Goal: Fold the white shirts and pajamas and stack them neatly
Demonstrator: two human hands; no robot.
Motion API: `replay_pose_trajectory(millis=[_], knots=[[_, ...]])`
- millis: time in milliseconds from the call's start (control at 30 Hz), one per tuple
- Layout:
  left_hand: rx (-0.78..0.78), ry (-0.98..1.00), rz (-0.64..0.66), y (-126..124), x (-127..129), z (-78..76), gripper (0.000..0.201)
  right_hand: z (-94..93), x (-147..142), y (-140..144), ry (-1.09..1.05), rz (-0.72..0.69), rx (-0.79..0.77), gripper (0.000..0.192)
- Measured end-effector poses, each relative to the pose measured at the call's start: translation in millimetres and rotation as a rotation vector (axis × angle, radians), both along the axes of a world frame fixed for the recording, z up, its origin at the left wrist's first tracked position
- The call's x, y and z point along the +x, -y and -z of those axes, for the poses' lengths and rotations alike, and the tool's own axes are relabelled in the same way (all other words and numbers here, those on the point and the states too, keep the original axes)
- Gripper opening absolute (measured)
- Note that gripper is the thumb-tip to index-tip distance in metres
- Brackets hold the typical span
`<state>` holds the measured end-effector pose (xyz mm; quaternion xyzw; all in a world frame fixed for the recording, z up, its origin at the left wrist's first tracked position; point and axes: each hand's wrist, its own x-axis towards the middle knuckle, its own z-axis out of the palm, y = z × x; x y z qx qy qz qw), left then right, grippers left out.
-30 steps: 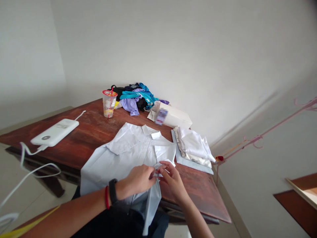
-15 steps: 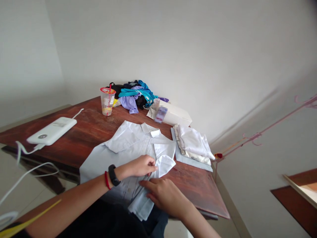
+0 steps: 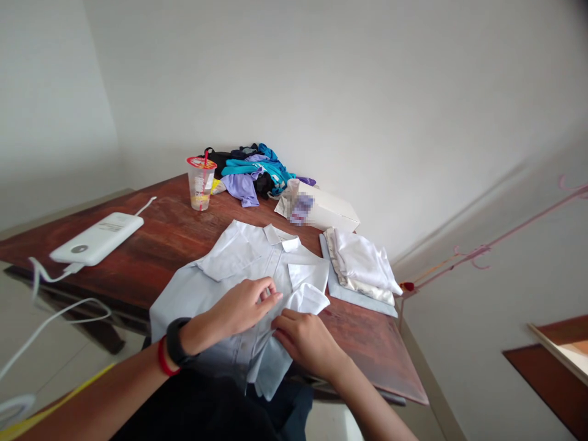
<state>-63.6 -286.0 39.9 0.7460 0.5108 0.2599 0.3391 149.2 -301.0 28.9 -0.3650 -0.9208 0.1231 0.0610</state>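
Note:
A pale blue collared shirt (image 3: 239, 263) lies face down on the dark wooden table (image 3: 151, 245), its hem hanging over the near edge. My left hand (image 3: 239, 306) rests flat on the shirt's middle, fingers pressing the cloth; a black band and a red band sit on that wrist. My right hand (image 3: 305, 340) lies just to the right, its fingers pinching the folded right side of the shirt near the short sleeve (image 3: 310, 300). The two hands almost touch.
A stack of folded white and blue clothes (image 3: 361, 269) sits right of the shirt. Behind are a white box (image 3: 328, 211), a heap of coloured clothes (image 3: 255, 174) and a plastic cup with a straw (image 3: 201, 184). A white power bank (image 3: 96, 239) with a cable lies at the left.
The hanging right side of the shirt was brought up onto the table and folded inward. Both hands moved from the hem up onto the shirt's middle.

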Motion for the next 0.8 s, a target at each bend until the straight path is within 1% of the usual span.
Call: replay_pose_trajectory(millis=[100,200,233,333,367,433,500,567,633,700,800], knots=[[0.014,-0.146,-0.013,18.7,-11.3,1.0,0.031,7.3,2.4,-6.2,-0.113,0.022,-0.037,0.016],[0.019,-0.291,0.034,42.0,-14.7,5.7,0.029,16.7,1.6,-14.1,-0.179,0.051,-0.122,0.015],[0.017,-0.314,0.06,48.6,-14.2,6.6,0.029,20.0,1.1,-16.8,-0.203,0.074,-0.16,0.016],[-0.006,-0.343,0.11,58.9,-10.5,7.7,0.023,27.9,0.9,-22.5,-0.283,0.164,-0.26,0.029],[-0.008,-0.357,0.109,59.0,-9.5,8.2,0.021,29.2,1.4,-23.4,-0.302,0.185,-0.274,0.03],[0.01,-0.395,0.086,55.6,-8.6,11.3,0.018,29.2,3.5,-23.2,-0.312,0.185,-0.261,0.024],[0.038,-0.422,0.058,50.1,-9.6,17.8,0.018,26.3,6.2,-21.4,-0.292,0.127,-0.227,0.017],[0.045,-0.423,0.038,45.1,-11.5,26.6,0.018,22.1,9.0,-19.0,-0.264,0.04,-0.216,0.012],[0.036,-0.408,0.03,41.5,-13.3,34.5,0.014,18.6,11.2,-17.1,-0.239,-0.025,-0.218,0.014],[0.024,-0.389,0.026,39.2,-14.3,38.8,0.01,17.0,12.3,-15.8,-0.215,-0.051,-0.215,0.018],[-0.005,-0.362,0.012,37.3,-14.4,37.6,0.01,18.4,11.7,-14.2,-0.177,-0.062,-0.175,0.023]])
